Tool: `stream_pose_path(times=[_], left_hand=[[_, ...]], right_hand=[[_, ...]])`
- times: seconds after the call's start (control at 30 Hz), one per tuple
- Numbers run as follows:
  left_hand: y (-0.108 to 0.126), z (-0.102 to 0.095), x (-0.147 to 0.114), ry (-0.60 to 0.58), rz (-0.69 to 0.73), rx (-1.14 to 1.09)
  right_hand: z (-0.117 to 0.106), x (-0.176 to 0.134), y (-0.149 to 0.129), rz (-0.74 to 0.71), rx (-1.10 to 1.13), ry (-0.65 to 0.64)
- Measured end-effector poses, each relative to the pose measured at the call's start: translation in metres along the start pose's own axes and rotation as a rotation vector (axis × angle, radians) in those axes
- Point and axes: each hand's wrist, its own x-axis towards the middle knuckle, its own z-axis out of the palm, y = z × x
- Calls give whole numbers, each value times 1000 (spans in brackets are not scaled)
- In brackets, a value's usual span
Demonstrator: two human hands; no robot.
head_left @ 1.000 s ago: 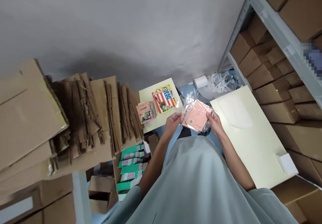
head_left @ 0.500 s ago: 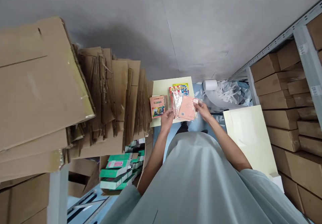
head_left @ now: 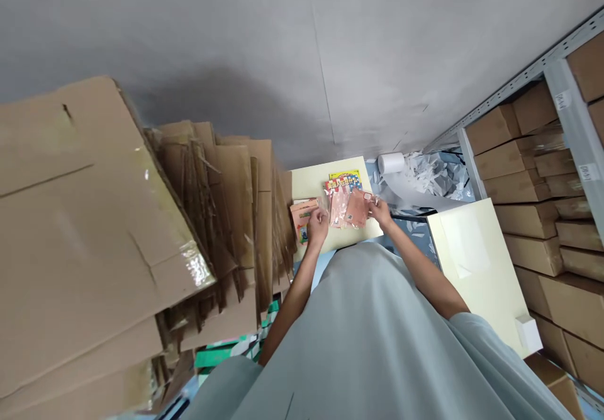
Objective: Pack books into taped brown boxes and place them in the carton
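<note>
In the head view, above the right half of the small cream table [head_left: 302, 184]: a pink booklet [head_left: 357, 211] inside a clear plastic bag [head_left: 340, 212], pinched at its right side by thumb and fingers of the right hand [head_left: 380, 212], out at the table's right edge. Set with long axis roughly from the table's near edge toward its far edge, far end leaning right. Directly left of the right grip, so nearer to that hand than to the left hand [head_left: 318, 226], over the table's left half. Curled there, touching or just above a stack of pink booklets [head_left: 298, 220]; cannot tell whether pinching film or nothing. Toward the table's far edge, partly covered: a red-and-blue magazine with Chinese title characters [head_left: 337, 185]. Beyond the table's left edge, flattened cardboard boxes [head_left: 236, 206]; past its far right corner, a white paper roll [head_left: 391, 163].
</note>
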Motion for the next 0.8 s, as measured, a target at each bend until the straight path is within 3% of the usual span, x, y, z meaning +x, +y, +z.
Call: stream_pose_path(times=[0.13, 0.27, 0.4, 0.53, 0.63, 0.8], left_hand=[[21, 0, -5, 2, 181, 18], [58, 30, -8, -322, 128, -150], [100, 79, -23, -739, 33, -184], [137, 135, -58, -1065, -17, -92], [157, 178, -92, -1212, -43, 16], [168, 243, -155, -1320, 3, 129]], right_hand=[[-29, -34, -18, 21, 206, 45], [-78, -87, -35, 31, 369, 113], [-124, -148, -36, 47, 480, 292], [-159, -207, -21, 6, 571, 487], [-183, -245, 0, -33, 643, 647], [-230, -293, 43, -37, 776, 786]])
